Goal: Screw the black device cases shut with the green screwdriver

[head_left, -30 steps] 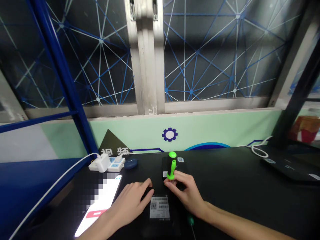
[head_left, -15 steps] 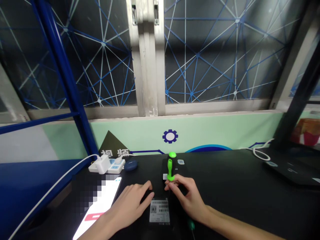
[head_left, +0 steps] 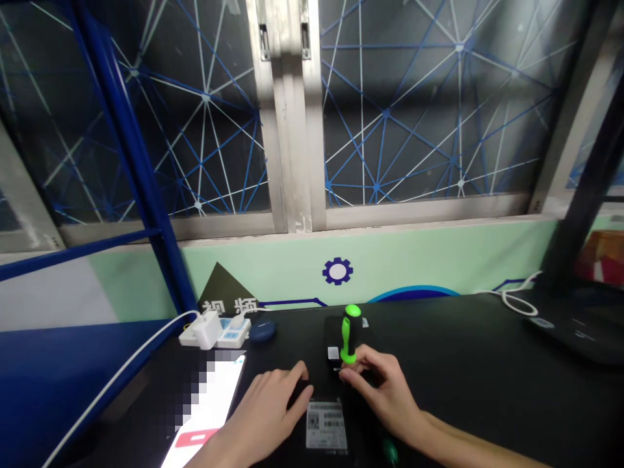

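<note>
My right hand (head_left: 385,393) pinches the lower end of a green-and-black screwdriver handle (head_left: 349,337) that stands upright over a black device (head_left: 336,396) on the dark table. My left hand (head_left: 266,416) lies flat on the device's left side, fingers stretched out, next to a white label with a code (head_left: 325,424). A second small label (head_left: 333,353) sits on the black part behind the screwdriver.
A lit phone (head_left: 205,416) lies left of my left hand. Behind it are a white power strip with a charger (head_left: 214,330) and a dark blue oval case (head_left: 262,331). A white cable (head_left: 519,299) and a dark flat device (head_left: 575,331) lie at the right. Window wall behind.
The view has shifted slightly, so everything sits a little lower and to the right. My hands keep the same hold on the screwdriver and device.
</note>
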### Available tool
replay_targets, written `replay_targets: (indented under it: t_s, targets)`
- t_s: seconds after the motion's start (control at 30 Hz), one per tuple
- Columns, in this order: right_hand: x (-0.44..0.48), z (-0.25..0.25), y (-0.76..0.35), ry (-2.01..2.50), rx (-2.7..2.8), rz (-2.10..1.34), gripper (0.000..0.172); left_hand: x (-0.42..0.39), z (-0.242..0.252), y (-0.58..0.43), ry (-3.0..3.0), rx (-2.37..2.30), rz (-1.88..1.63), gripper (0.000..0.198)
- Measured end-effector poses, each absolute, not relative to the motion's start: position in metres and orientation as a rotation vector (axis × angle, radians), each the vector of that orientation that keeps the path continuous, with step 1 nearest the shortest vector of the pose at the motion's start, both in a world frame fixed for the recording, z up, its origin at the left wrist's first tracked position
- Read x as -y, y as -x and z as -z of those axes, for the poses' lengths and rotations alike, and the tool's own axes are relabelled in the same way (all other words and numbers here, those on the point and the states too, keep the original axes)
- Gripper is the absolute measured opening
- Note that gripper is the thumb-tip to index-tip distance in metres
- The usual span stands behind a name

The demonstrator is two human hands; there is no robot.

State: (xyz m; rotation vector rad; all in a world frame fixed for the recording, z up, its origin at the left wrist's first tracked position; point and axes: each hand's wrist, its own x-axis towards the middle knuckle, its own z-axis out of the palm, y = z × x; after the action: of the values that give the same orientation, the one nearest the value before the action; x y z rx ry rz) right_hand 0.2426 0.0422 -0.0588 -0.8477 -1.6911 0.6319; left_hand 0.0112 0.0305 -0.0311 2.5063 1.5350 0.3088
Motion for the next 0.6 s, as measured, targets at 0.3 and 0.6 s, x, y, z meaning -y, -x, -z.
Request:
replay_targets:
  t_s: [0.3, 0.6]
  targets:
    - [-0.035, 0.057, -0.244, 0.873, 1.802, -0.551, 0.021, -0.035, 0.021, -0.009, -2.504, -1.501, -0.222, 0.033]
    - [-0.04, 0.051, -0.233, 0.836, 1.714, -0.619, 0.021, -0.036, 0.014, -0.009, -2.566, -1.49, -0.277, 0.026]
